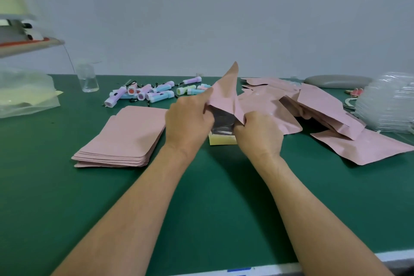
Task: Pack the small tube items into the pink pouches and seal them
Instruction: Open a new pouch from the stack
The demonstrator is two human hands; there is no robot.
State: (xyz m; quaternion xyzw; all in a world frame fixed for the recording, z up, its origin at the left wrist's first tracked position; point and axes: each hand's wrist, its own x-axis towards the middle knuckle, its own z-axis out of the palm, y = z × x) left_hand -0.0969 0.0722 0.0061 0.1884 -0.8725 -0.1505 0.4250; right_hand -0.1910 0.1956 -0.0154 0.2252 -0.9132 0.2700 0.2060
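Your left hand (pixel 189 119) and right hand (pixel 258 134) each pinch one side of a pink pouch (pixel 226 92), its silver-lined mouth spread apart just above the bench (pixel 67 197). Those small tubes (pixel 154 93) lie piled at the back, right behind the flat pouch stack (pixel 123 134).

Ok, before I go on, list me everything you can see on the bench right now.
Open pink pouch with silvery lining: one, held up, centre.
Flat pink pouches: one stack, centre-left.
Loose pink pouches: one pile, right.
Small pastel plastic tubes: a cluster, purple, blue, green, far centre.
Yellow block: one, beneath the held pouch.
Clear plastic bottle: one, far left.
Grey oval object: one, far right.
Green table mat: one, under everything.
Left hand: grips pouch's left edge.
Right hand: grips its right edge.
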